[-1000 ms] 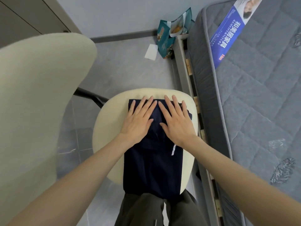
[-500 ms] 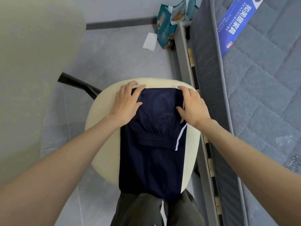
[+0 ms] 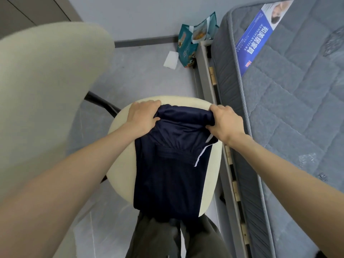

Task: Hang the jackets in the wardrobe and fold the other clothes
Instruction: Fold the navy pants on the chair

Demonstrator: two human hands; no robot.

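While the navy trousers (image 3: 173,164) lie lengthwise toward the person, their far end is gripped at both corners. The left hand (image 3: 143,116) and right hand (image 3: 225,121) are each curled round the cloth, equally near.

two hands (image 3: 142,116) (image 3: 226,122), one garment (image 3: 167,175)

Smooth, faintly glossy navy cloth trousers (image 3: 173,164)

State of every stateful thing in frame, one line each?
Navy blue garment with white side stripe: partly folded on the seat, far edge raised.
Left hand: gripping the garment's far left corner.
Right hand: gripping its far right corner.
Cream padded chair seat: under the garment.
Teal printed bag: upright on floor, top open.
White paper slip: flat on floor.
Grey quilted mattress: bare, no sheet.
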